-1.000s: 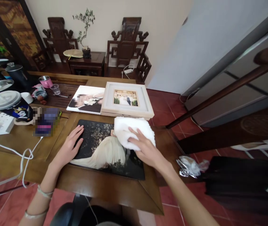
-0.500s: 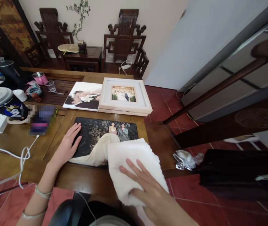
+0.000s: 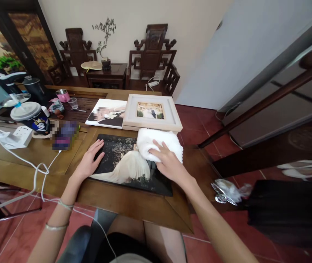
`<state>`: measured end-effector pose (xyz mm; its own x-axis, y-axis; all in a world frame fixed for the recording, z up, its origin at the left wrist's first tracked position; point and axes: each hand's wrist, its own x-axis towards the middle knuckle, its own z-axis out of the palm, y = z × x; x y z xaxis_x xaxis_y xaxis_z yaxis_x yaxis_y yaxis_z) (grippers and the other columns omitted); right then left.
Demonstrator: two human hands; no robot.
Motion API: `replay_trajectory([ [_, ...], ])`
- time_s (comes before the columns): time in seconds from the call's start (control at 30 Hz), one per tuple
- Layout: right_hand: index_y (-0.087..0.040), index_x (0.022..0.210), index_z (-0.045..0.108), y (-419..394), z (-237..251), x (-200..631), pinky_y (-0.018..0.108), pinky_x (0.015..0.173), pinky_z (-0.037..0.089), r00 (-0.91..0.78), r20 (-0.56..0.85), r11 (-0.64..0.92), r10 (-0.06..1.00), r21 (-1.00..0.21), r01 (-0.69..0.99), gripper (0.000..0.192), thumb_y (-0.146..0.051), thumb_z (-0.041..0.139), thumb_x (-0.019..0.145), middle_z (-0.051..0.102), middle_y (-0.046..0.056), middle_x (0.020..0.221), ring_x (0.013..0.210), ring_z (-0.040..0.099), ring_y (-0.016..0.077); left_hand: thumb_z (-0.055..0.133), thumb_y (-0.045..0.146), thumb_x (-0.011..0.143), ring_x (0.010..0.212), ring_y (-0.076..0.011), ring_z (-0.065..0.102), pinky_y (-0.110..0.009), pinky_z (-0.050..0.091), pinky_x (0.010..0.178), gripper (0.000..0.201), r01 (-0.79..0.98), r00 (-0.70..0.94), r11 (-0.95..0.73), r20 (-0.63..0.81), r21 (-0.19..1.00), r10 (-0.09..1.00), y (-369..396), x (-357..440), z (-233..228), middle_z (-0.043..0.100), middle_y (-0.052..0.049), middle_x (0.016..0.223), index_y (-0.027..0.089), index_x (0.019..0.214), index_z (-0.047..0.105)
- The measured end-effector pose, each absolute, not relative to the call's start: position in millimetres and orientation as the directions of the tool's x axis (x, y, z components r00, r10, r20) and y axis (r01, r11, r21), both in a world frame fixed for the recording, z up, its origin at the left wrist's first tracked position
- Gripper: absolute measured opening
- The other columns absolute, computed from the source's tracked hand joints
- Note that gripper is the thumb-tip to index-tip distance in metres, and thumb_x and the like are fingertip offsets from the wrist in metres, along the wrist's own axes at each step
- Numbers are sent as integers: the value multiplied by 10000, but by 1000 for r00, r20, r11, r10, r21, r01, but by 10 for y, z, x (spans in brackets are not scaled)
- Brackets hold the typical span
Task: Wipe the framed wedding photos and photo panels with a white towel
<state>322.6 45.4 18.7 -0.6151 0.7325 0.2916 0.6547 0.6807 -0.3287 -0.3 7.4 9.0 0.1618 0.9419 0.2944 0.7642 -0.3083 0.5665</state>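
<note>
A dark photo panel (image 3: 123,168) showing a couple in wedding clothes lies flat on the wooden table (image 3: 112,199) in front of me. My left hand (image 3: 90,162) rests on its left edge, fingers stretched out and flat. On the panel's upper right part, my right hand (image 3: 169,160) presses down a folded white towel (image 3: 169,140), with the fingers bent into its fabric. The towel covers much of the couple in the picture and reaches the panel's far edge. Several fingertips of my right hand are partly sunk in the cloth.
Behind the panel lie a white photo print (image 3: 117,115) and a pale picture frame (image 3: 169,118). To the left are a phone (image 3: 65,136) on a white cable, a lidded cup (image 3: 32,117), a power strip (image 3: 21,137), and a pink mug (image 3: 63,95). A wooden chair (image 3: 254,106) stands right.
My right hand has pushed the towel away from me, from the panel's near right corner to its far right part. The left hand stays on the left edge. The view has shifted.
</note>
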Motion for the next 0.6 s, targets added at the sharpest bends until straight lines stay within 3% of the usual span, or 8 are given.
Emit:
replay_trajectory([
  [0.13,-166,1022,625,-217,235,3271,604,1123,223,-653,287,712,701,-332,619,587,75,350,563,472,120,1421,1416,190,280,393,407,952,1378,-239,350,-460,274,1147,487,770,169,-323,312,551,935,63,3,105,459,-146,1433,113,1327,496],
  [0.3,-168,850,623,-878,310,3387,606,1115,251,-710,319,772,628,-368,518,493,96,336,548,462,91,1434,1418,195,276,371,431,954,1379,-248,348,-495,282,1135,492,784,189,-336,315,522,930,67,-1,110,449,-138,1441,145,1338,483],
  [0.43,-184,836,630,-740,329,3487,560,1130,259,-726,288,762,625,-427,487,491,59,345,519,492,71,1411,1409,235,245,372,442,951,1381,-252,343,-501,281,1134,497,781,196,-339,310,525,930,73,-10,108,440,-136,1448,156,1342,480],
  [0.6,-168,1001,641,-24,289,3459,538,1127,271,-670,276,717,689,-395,575,578,37,346,549,528,125,1368,1385,290,249,384,447,947,1383,-249,339,-495,271,1140,502,785,192,-322,286,530,939,76,-19,119,438,-132,1451,146,1336,485],
])
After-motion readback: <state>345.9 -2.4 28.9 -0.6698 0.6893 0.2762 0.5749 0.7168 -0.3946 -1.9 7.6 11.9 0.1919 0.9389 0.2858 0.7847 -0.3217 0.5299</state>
